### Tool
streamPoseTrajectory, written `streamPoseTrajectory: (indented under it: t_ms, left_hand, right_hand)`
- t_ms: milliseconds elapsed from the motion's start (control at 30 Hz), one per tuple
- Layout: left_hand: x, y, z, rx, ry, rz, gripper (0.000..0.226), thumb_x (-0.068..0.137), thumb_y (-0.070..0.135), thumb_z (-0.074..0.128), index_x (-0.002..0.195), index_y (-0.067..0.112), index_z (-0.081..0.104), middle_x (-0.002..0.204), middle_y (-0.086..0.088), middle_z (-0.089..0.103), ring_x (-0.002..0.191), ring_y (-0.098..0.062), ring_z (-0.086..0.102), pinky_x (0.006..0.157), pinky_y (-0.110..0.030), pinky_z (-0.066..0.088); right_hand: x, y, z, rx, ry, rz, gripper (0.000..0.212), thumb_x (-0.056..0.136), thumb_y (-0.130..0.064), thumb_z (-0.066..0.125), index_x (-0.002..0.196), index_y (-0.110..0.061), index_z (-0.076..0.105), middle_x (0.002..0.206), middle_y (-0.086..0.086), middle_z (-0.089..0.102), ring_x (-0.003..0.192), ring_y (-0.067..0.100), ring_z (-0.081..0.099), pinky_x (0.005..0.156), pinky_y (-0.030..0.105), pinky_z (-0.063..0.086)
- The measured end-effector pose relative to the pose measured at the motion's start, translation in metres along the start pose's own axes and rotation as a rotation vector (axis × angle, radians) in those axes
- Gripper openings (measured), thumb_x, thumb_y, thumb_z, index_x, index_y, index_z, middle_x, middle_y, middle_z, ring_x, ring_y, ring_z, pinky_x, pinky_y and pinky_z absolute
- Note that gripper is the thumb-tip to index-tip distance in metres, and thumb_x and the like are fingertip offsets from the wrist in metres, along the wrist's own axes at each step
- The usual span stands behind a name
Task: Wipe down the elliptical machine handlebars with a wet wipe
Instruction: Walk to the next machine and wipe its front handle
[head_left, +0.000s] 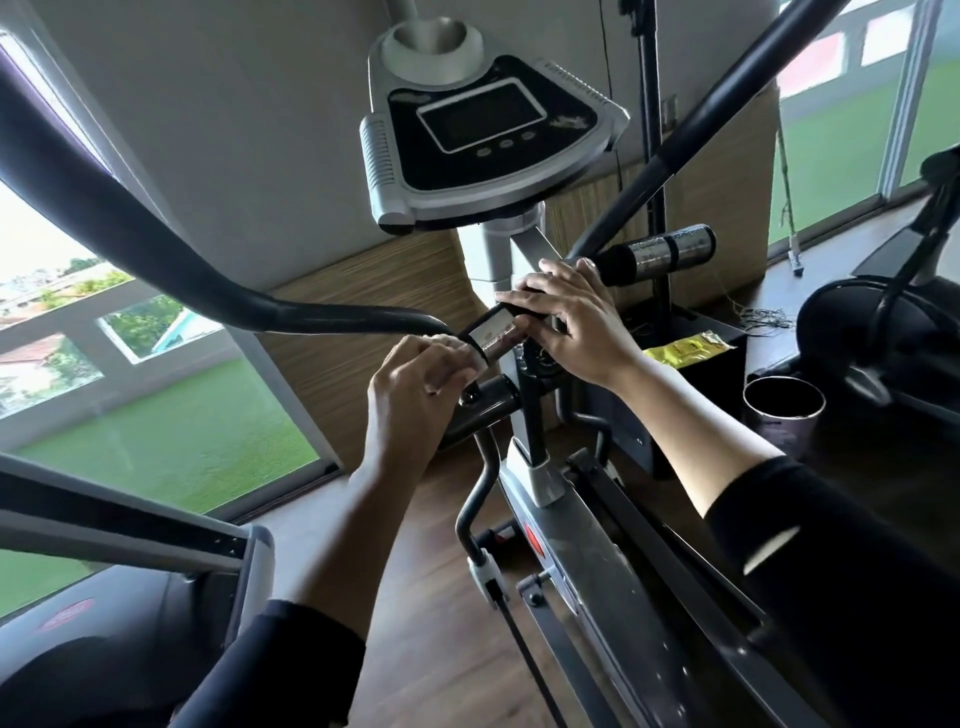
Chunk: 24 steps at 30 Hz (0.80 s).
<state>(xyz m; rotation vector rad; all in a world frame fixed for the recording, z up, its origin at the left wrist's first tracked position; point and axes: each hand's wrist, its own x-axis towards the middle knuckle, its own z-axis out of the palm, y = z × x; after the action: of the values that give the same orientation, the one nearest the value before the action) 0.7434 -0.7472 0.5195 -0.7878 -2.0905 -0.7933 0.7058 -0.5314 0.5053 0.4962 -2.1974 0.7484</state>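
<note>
Handlebars (493, 331) sit at six o'clock below the console (483, 130), left hand (410, 379) clamped on the wet wipe (470, 358) around the metal grip (to scrub it), right hand (571, 322) resting straight-fingered, likely steadying.

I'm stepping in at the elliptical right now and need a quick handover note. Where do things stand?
Left grip: the hand pinches the wet wipe against the left sensor band of the short handlebar.
Right grip: the hand rests on the same bar near its middle and holds no wipe.
Done: the wipe is on the left sensor band. Which parts are already clean cannot be told.
Left, probably: the right sensor band, the left swing bar and the right swing bar.
</note>
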Motion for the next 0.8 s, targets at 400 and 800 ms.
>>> streamPoseTrajectory:
  t_ms: [400, 800]
  left_hand:
    - [-0.010, -0.007, -0.003, 0.102, 0.036, 0.082, 0.011, 0.079, 0.009, 0.075, 0.090, 0.011, 0.074, 0.099, -0.002, 0.071, 0.084, -0.007, 0.067, 0.074, -0.018, 0.056]
    - [0.049, 0.022, 0.015, -0.040, -0.139, -0.248, 0.009, 0.080, 0.021, 0.076, 0.090, 0.022, 0.077, 0.077, 0.012, 0.072, 0.066, 0.013, 0.060, 0.066, -0.004, 0.045]
  right_hand:
    - [0.002, -0.001, -0.003, -0.038, -0.011, -0.005, 0.039, 0.093, -0.030, 0.059, 0.131, -0.037, 0.054, 0.143, -0.004, 0.050, 0.140, 0.018, 0.032, 0.117, 0.033, 0.003]
    - [0.009, 0.014, -0.014, -0.042, -0.044, -0.041, 0.048, 0.087, -0.058, 0.043, 0.124, -0.034, 0.061, 0.137, -0.006, 0.054, 0.135, 0.018, 0.037, 0.113, 0.036, 0.013]
